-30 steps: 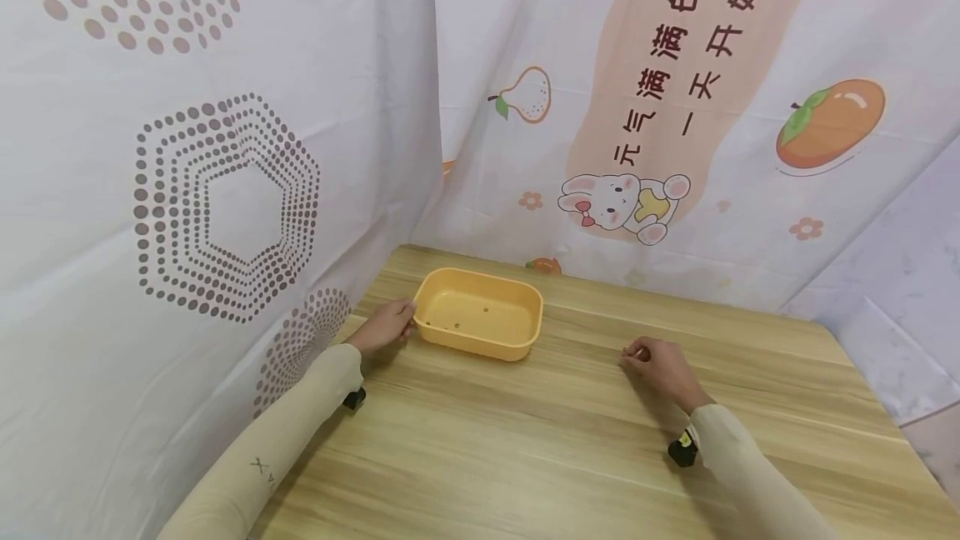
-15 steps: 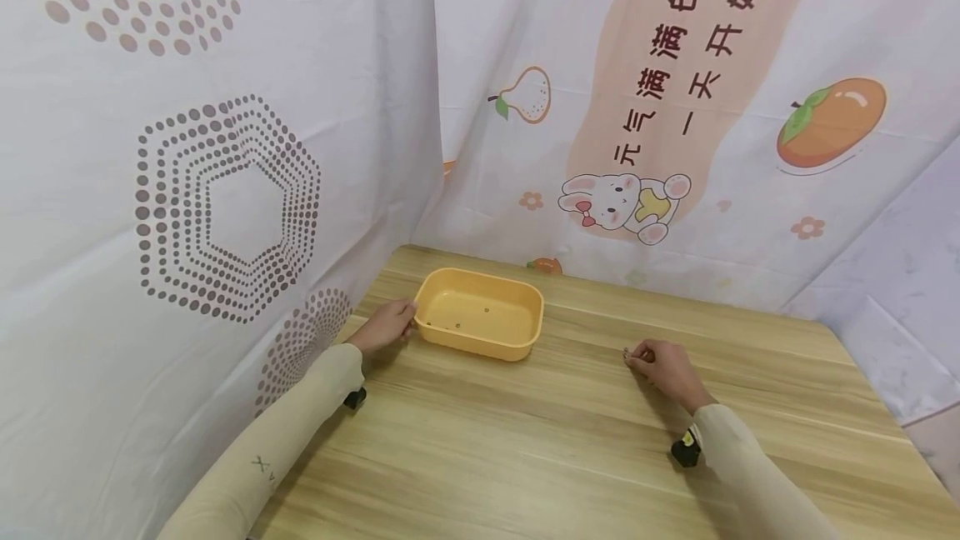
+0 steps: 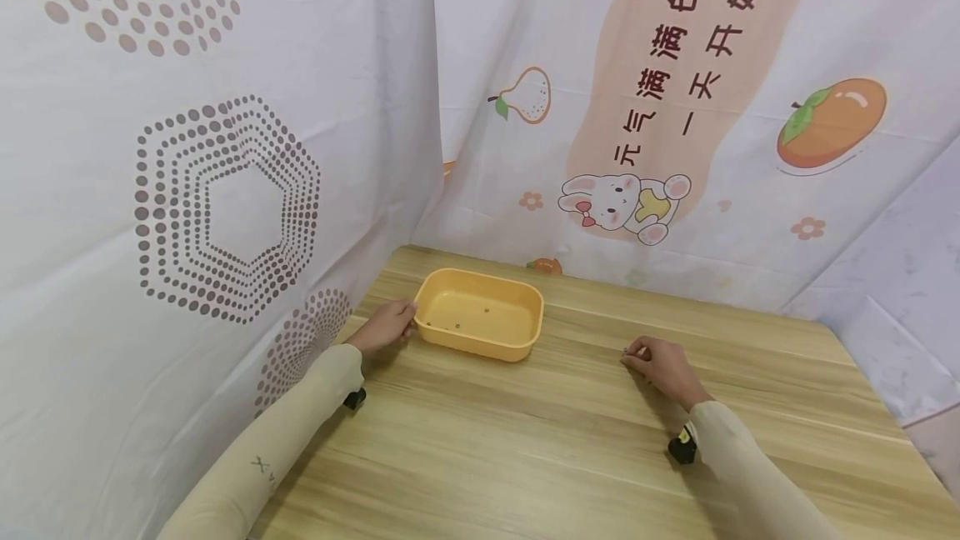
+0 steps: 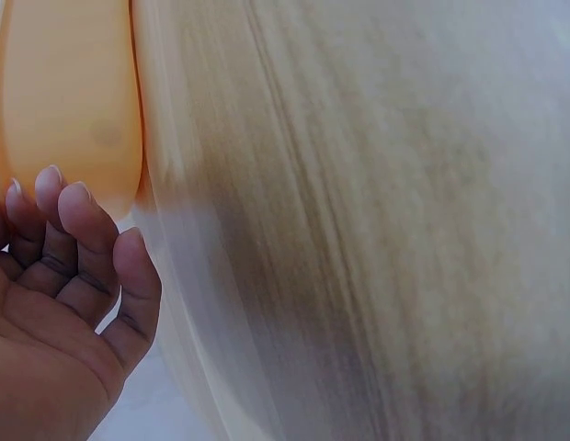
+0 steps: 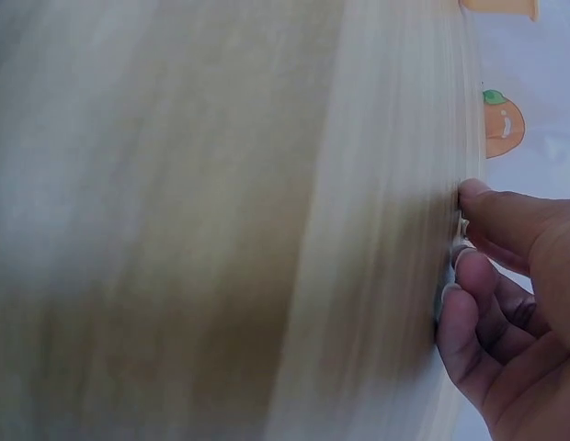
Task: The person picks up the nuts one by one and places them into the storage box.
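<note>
A yellow rectangular plastic tray [image 3: 480, 346] stands on the wooden table near its back left. Several tiny dark ring-like pieces [image 3: 487, 310] lie scattered on its floor. My left hand [image 3: 384, 326] holds the tray by its left end; in the left wrist view its curled fingertips [image 4: 78, 207] meet the orange-looking wall. To the right of the tray, my right hand [image 3: 663, 367] is low over the tabletop, with thumb and forefinger pinching a tiny piece [image 3: 625, 351]. That piece is mostly hidden by the fingers, and I cannot tell its kind.
The wood-grain table [image 3: 517, 457] runs up to a white printed curtain [image 3: 487, 190] at the back. Another white curtain with dotted patterns [image 3: 360, 107] hangs close along the left side. A black wrist camera [image 3: 682, 447] sits under the right sleeve.
My right hand shifts a little to the right and then back left, its fingertips staying around the tiny piece. The left hand and the tray keep their place.
</note>
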A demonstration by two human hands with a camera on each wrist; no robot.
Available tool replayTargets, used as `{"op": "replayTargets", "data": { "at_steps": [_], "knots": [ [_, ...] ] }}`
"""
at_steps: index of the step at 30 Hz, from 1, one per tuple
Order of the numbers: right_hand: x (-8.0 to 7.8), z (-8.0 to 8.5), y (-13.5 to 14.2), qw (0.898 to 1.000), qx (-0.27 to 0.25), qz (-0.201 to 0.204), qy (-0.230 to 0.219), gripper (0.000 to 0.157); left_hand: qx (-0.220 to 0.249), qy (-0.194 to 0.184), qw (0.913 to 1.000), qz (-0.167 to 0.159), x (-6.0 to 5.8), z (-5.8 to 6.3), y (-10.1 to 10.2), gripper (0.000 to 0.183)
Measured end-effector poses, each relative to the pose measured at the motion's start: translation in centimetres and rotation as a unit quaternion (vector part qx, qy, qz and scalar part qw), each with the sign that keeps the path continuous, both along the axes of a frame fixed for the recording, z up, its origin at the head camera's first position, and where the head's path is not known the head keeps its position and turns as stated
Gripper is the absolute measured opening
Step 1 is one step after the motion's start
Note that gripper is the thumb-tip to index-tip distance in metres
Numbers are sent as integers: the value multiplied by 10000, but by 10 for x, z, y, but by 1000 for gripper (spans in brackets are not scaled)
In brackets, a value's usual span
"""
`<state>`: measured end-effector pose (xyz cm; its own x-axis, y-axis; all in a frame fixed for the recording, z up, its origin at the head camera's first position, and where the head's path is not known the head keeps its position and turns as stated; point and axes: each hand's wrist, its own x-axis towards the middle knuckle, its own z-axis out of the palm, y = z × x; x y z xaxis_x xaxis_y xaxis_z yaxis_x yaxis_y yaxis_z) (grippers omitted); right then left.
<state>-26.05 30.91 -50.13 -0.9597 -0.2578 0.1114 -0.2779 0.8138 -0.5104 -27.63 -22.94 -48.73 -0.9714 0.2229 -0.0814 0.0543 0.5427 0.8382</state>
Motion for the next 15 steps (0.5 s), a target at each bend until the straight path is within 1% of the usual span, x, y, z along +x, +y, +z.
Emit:
{"op": "replayTargets", "data": {
  "at_steps": [5, 10, 15],
  "knots": [
    [-3, -1, -1, 10000, -8, 67, 24, 16, 9, 50, 10000, -52, 0, 0, -1, 35],
    [-5, -2, -3, 9999, 95, 69, 38, 15, 63, 16, 10000, -9, 0, -1, -1, 35],
    [-2, -1, -5, 9999, 36, 91, -75, 12, -5, 4, 10000, -14, -1, -1, -1, 36]
  ]
}}
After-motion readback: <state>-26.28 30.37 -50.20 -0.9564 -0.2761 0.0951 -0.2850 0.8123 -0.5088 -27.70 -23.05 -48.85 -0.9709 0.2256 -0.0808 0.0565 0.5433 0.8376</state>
